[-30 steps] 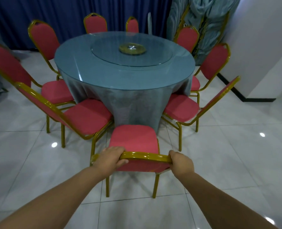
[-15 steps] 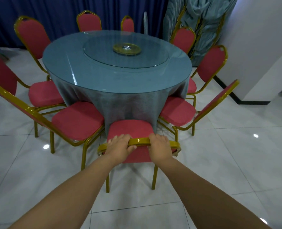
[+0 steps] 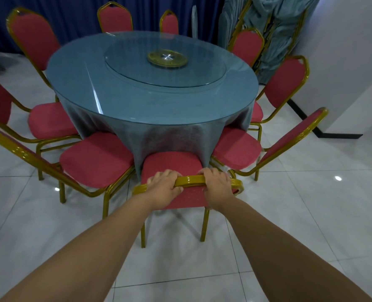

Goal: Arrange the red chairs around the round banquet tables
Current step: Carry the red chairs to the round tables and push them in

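Observation:
A red chair with a gold frame (image 3: 172, 165) stands right in front of me, its seat front touching the blue cloth of the round banquet table (image 3: 137, 99). My left hand (image 3: 164, 188) grips the top rail of its backrest left of centre. My right hand (image 3: 216, 187) grips the same rail right of centre. Several more red chairs ring the table, such as one at the near left (image 3: 96, 161) and one at the near right (image 3: 235, 152).
A glass turntable with a gold hub (image 3: 166, 58) sits on the tabletop. Stacked chairs under grey-green covers (image 3: 274, 29) stand at the back right by a white wall (image 3: 350, 62). A dark blue curtain (image 3: 72, 16) hangs behind. White glossy tiles (image 3: 300, 203) cover the floor.
The chair has slid forward until its seat reaches the tablecloth. Both hands have shifted inward along the top rail, closer together than a second ago.

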### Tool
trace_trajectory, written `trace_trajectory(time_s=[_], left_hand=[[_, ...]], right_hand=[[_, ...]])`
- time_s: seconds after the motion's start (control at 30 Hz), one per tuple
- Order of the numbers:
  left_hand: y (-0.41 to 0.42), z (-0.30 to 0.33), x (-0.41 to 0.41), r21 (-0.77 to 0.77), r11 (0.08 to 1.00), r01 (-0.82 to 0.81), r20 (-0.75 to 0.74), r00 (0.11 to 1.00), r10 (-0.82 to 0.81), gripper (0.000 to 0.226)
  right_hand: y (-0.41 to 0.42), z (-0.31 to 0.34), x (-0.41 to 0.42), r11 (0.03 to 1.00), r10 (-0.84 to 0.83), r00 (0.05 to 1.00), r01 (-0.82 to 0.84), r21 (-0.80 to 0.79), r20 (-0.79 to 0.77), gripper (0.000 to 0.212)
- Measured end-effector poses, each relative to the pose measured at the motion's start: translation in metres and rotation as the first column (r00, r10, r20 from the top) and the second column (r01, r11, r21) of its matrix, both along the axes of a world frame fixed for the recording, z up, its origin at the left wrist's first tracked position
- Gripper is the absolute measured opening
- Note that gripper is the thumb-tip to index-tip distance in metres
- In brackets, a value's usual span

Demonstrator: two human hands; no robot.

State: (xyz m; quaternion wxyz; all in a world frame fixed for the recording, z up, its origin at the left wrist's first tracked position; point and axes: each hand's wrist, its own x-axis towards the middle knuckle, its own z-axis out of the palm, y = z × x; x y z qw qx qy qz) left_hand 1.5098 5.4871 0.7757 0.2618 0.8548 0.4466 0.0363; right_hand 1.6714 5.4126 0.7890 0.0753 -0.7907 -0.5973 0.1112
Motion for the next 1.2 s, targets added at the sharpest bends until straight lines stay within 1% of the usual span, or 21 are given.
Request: trace_trajectory(time_s=[0.17, 0.33, 0.4, 0.5, 0.57, 0.67, 0.73, 0.83, 0.9, 0.93, 1.03, 1.1, 1.2], left_hand=[[0.001, 0.002, -0.001, -0.029, 0.999, 0.029, 0.006, 1.0, -0.029, 0.029], [0.003, 0.003, -0.005, -0.04, 0.998, 0.055, 0.018, 0.998, -0.055, 0.033], [0.004, 0.003, -0.006, -0.041, 0.997, 0.068, 0.026, 0.997, -0.067, 0.036], [0.007, 0.002, -0.009, -0.056, 0.994, 0.096, 0.044, 0.995, -0.094, 0.039], [0.011, 0.003, -0.014, -0.087, 0.987, 0.137, 0.059, 0.989, -0.133, 0.041], [0.017, 0.002, -0.022, -0.171, 0.964, 0.203, 0.144, 0.973, -0.179, 0.044], [0.022, 0.002, -0.036, -0.221, 0.945, 0.241, 0.218, 0.957, -0.193, 0.047], [0.04, 0.003, -0.084, -0.21, 0.953, 0.219, 0.262, 0.951, -0.161, 0.052], [0.058, 0.006, -0.129, -0.148, 0.971, 0.189, 0.245, 0.958, -0.149, 0.053], [0.069, 0.009, -0.153, -0.127, 0.978, 0.167, 0.239, 0.962, -0.133, 0.052], [0.103, 0.023, -0.223, -0.09, 0.993, 0.081, 0.215, 0.975, -0.06, 0.048], [0.123, 0.034, -0.265, -0.027, 0.998, 0.051, 0.18, 0.983, -0.045, 0.045], [0.153, 0.047, -0.32, 0.071, 0.997, 0.006, 0.136, 0.991, -0.016, 0.043]], right_hand=[[0.001, -0.003, 0.0, 1.0, -0.006, 1.0, 0.006, 0.001, 0.009, 0.057], [0.001, -0.004, -0.006, 0.999, -0.041, 0.998, 0.04, 0.021, 0.053, 0.061], [0.0, -0.002, -0.01, 0.998, -0.068, 0.993, 0.067, 0.017, 0.094, 0.063], [0.0, 0.001, -0.021, 0.988, -0.155, 0.977, 0.155, 0.013, 0.147, 0.064], [0.002, 0.002, -0.032, 0.969, -0.244, 0.958, 0.245, 0.011, 0.147, 0.062], [0.005, 0.005, -0.056, 0.926, -0.37, 0.914, 0.378, -0.015, 0.168, 0.061], [0.009, 0.005, -0.079, 0.904, -0.422, 0.887, 0.427, 0.014, 0.187, 0.059], [0.015, 0.008, -0.121, 0.907, -0.414, 0.888, 0.383, 0.177, 0.198, 0.052], [0.024, 0.01, -0.155, 0.902, -0.375, 0.915, 0.323, 0.287, 0.148, 0.05], [0.031, 0.013, -0.172, 0.903, -0.35, 0.929, 0.302, 0.307, 0.117, 0.051], [0.064, 0.024, -0.227, 0.931, -0.262, 0.962, 0.232, 0.282, 0.076, 0.055], [0.089, 0.032, -0.261, 0.954, -0.185, 0.981, 0.166, 0.25, 0.052, 0.058], [0.127, 0.036, -0.305, 0.963, -0.097, 0.995, 0.094, 0.252, -0.001, 0.053]])
